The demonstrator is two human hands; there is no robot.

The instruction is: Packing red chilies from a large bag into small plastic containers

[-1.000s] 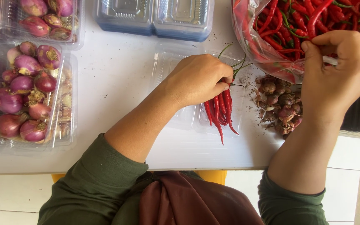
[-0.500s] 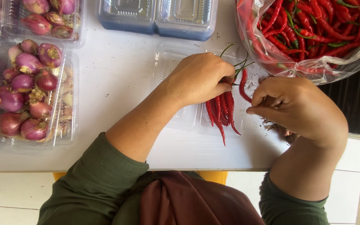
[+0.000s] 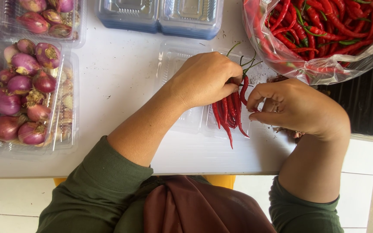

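Left hand (image 3: 206, 82): fingers curled together and clamped on a bunch of red chillies (image 3: 227, 114); green stems are seen fanning out above the knuckles, red tips hanging below the palm.
Right hand (image 3: 296, 108): thumb and forefinger pinched together on a single red chilli (image 3: 244, 89), held just beside the bunch; the other fingers are curled loosely inward.
Bunch location: held over an open clear plastic clamshell tray (image 3: 182, 64), near the front edge of the white table (image 3: 121, 73), right of centre.
Chilli bag (image 3: 320, 41): clear plastic, filled with red chillies, placed at the far right corner of the table, near the right hand.
Shallot tray (image 3: 24, 92): clear, filled with purple shallots, set along the left edge of the table, well apart from both hands.
Second shallot tray (image 3: 50, 17): found at the far left corner.
Stacked empty trays (image 3: 160, 17): placed at the far edge, centre.
Sleeves: dark green, on both forearms.
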